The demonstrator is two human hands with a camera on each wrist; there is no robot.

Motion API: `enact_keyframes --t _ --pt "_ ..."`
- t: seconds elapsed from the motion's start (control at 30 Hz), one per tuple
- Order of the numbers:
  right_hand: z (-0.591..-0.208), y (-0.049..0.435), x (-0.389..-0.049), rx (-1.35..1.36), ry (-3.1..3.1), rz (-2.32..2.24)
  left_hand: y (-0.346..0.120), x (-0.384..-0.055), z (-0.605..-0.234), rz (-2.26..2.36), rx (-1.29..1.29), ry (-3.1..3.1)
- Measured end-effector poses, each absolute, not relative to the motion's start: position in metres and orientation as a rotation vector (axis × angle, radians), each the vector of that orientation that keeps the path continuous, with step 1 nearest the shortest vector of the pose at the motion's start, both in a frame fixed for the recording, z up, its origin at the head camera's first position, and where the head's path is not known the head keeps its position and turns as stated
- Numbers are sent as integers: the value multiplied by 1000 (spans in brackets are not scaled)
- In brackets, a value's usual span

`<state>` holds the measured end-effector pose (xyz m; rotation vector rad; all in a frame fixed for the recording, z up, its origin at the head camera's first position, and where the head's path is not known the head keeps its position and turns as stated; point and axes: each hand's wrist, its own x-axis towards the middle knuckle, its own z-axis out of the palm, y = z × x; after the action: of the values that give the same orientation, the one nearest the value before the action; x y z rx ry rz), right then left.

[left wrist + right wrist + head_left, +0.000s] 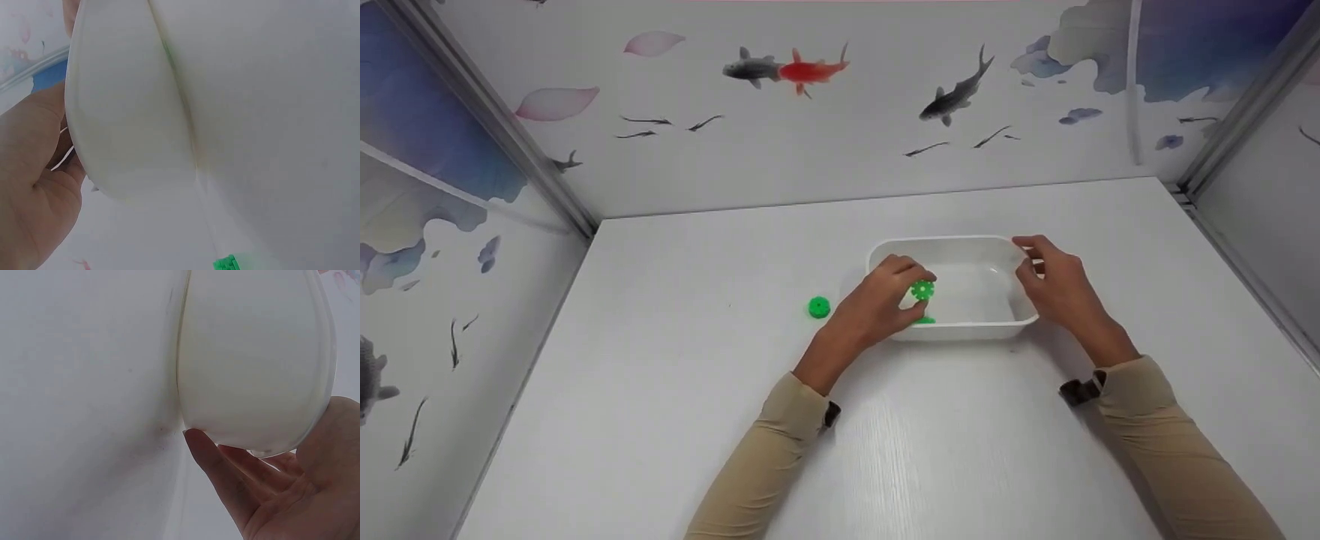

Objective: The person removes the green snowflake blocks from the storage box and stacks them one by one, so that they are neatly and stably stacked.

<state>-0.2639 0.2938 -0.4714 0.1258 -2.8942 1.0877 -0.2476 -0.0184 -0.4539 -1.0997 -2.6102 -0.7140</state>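
In the head view, my left hand point(877, 300) reaches over the left end of a white rectangular plastic basin point(960, 330). Between thumb and fingers it pinches a round green plastic piece with a notched edge point(922, 290). Another bit of green point(927, 320) shows low inside the basin, just beneath the thumb. My right hand point(1061, 281) holds the basin's right end, fingers at the rim and wall. From the right wrist, one fingertip point(197, 436) rests against the basin's outer side. The held piece is hidden by the basin wall in the left wrist view.
A small round green notched piece point(819, 307) lies on the white table point(697, 360), left of the basin; the left wrist view catches its edge point(226, 262). Panels printed with fish point(810, 71) enclose the table at the back and sides.
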Motion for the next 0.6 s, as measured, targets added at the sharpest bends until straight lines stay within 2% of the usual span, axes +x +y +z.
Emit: enact_keyframes --t 0.6 --pt "-469 292 -262 123 -2887 1095 -41 -238 -450 -667 -1080 -2565"
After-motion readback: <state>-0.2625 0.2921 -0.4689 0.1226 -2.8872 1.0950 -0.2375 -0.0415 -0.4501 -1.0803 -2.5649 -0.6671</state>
